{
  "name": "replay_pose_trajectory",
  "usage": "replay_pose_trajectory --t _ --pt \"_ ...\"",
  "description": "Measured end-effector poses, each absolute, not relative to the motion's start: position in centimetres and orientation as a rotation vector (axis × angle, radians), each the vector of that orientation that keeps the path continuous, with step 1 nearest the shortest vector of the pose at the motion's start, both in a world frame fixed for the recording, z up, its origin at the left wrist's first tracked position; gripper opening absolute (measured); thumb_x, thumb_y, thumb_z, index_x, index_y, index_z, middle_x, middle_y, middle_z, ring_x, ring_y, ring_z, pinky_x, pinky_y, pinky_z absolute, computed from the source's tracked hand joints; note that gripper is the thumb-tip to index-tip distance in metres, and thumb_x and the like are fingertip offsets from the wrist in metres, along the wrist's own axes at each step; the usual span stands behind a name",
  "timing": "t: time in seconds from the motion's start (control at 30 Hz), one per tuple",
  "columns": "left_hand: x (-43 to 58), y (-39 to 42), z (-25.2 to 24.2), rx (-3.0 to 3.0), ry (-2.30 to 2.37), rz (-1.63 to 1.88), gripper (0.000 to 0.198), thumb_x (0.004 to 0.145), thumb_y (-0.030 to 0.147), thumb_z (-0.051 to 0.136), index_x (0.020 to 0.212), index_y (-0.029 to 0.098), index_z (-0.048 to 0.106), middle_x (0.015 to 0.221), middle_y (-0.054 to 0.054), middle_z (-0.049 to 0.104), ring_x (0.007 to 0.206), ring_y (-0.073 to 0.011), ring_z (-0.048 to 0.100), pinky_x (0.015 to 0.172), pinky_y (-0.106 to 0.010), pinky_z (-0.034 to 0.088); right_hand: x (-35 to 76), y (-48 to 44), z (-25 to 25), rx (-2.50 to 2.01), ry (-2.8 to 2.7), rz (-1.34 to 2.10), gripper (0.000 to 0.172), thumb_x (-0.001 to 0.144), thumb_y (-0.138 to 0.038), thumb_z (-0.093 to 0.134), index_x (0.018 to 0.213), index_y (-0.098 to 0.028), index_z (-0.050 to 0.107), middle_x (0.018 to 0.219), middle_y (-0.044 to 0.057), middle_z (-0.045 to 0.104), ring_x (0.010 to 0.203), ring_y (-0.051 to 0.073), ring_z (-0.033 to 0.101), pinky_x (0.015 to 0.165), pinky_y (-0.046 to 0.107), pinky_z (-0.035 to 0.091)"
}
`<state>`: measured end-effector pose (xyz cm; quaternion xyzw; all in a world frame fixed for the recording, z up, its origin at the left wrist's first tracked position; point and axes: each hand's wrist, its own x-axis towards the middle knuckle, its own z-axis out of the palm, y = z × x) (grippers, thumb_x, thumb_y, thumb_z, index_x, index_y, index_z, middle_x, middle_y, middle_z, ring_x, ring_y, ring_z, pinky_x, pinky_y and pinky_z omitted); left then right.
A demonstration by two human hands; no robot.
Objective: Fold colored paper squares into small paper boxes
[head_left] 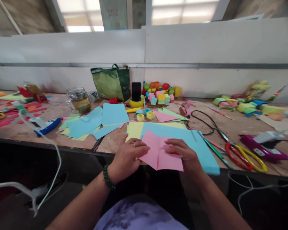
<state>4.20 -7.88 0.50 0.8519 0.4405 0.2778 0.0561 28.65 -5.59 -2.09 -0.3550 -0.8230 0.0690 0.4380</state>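
A pink sheet of paper [161, 152], creased down its middle, lies at the near edge of the wooden table [110, 142] on top of a large blue sheet [196, 143]. My left hand [128, 156], with a ring and a green bead bracelet, presses flat on the pink sheet's left side, fingers stretched out. My right hand [184, 153] lies on its right side, fingers spread over the paper. A yellow sheet [134, 130] pokes out beneath the blue one.
Red and yellow scissors [244, 155] and a purple glue gun [264, 145] lie to the right. Blue and green sheets [96, 121], small paper boxes [145, 115], a phone [136, 91], a green bag [111, 83], a glass jar [79, 100] and folded paper cubes [160, 91] sit behind.
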Motion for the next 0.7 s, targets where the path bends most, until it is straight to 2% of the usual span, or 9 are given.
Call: replay_pose_trajectory --t 0.1,0.2,0.3,0.4,0.47,0.53,0.6,0.67,0.7 --pt "3.6 -6.9 0.1 2.481 1.320 0.812 0.037 0.070 0.000 0.052 0.089 0.026 0.071 0.098 0.001 0.073 0.099 -0.0197 0.062 0.111 -0.053 0.018 29.4 -6.2 -2.0 -0.979 -2.144 0.298 0.013 0.082 -0.028 0.064 0.092 -0.021 0.070 0.104 0.011 0.071 0.098 0.025 0.065 0.084 0.041 0.055" --pt "3.8 -6.4 -0.3 2.419 1.213 0.799 0.035 0.073 0.004 0.055 0.096 0.026 0.070 0.103 0.000 0.072 0.101 -0.0195 0.062 0.109 -0.051 0.022 30.0 -6.6 -1.7 -1.045 -2.164 0.347 0.032 0.079 -0.029 0.066 0.109 -0.018 0.067 0.109 0.013 0.070 0.100 0.027 0.066 0.088 0.043 0.053" --pt "4.0 -5.6 -0.6 2.335 1.119 0.856 0.036 0.080 0.010 0.055 0.109 0.026 0.068 0.110 -0.002 0.071 0.107 -0.0205 0.060 0.105 -0.046 0.031 30.6 -6.6 -1.6 -1.021 -2.166 0.475 0.024 0.081 -0.027 0.062 0.102 -0.019 0.070 0.106 0.012 0.072 0.102 0.026 0.066 0.090 0.043 0.052" --pt "4.1 -4.8 -0.8 2.247 1.102 0.828 0.037 0.078 0.006 0.052 0.106 0.023 0.070 0.101 -0.005 0.073 0.097 -0.0202 0.063 0.095 -0.040 0.040 30.7 -6.5 -1.4 -1.011 -2.126 0.683 0.020 0.082 -0.030 0.062 0.096 -0.020 0.072 0.105 0.010 0.073 0.106 0.026 0.065 0.092 0.041 0.052" --pt "4.3 -4.5 -0.8 2.153 1.140 0.832 0.043 0.077 0.005 0.051 0.114 0.021 0.067 0.099 -0.005 0.073 0.091 -0.0187 0.063 0.090 -0.036 0.043 30.5 -6.5 -1.1 -1.116 -2.035 0.757 0.023 0.082 -0.034 0.063 0.099 -0.021 0.072 0.108 0.008 0.072 0.105 0.026 0.065 0.091 0.039 0.052" --pt "4.7 -4.2 -0.8 2.046 1.196 0.891 0.051 0.079 0.010 0.053 0.129 0.019 0.056 0.098 -0.005 0.071 0.086 -0.0166 0.061 0.083 -0.032 0.046 30.1 -6.4 -0.8 -1.257 -1.918 0.747 0.031 0.078 -0.040 0.067 0.102 -0.020 0.071 0.107 0.008 0.072 0.099 0.026 0.067 0.085 0.037 0.054" --pt "5.2 -4.0 -0.8 1.955 1.265 0.922 0.063 0.082 0.019 0.055 0.142 0.016 0.039 0.087 -0.003 0.068 0.075 -0.0144 0.059 0.074 -0.028 0.047 29.9 -6.3 -0.8 -1.420 -1.783 0.677 0.043 0.077 -0.044 0.066 0.111 -0.018 0.066 0.092 0.007 0.074 0.083 0.024 0.069 0.074 0.035 0.055" --pt "5.6 -3.6 -1.0 1.919 1.361 0.872 0.075 0.083 0.025 0.056 0.149 0.013 0.021 0.073 0.001 0.062 0.065 -0.0139 0.055 0.067 -0.027 0.047 29.8 -6.0 -1.2 -1.591 -1.686 0.539 0.057 0.079 -0.045 0.064 0.126 -0.015 0.056 0.074 0.004 0.071 0.067 0.022 0.066 0.065 0.034 0.053" --pt "5.8 -3.5 -1.1 1.942 1.413 0.840 0.081 0.083 0.026 0.057 0.150 0.011 0.014 0.072 0.001 0.060 0.065 -0.0148 0.055 0.067 -0.028 0.047 29.9 -5.8 -1.4 -1.662 -1.675 0.434 0.065 0.078 -0.043 0.064 0.134 -0.013 0.048 0.072 0.003 0.070 0.065 0.022 0.064 0.064 0.035 0.052"
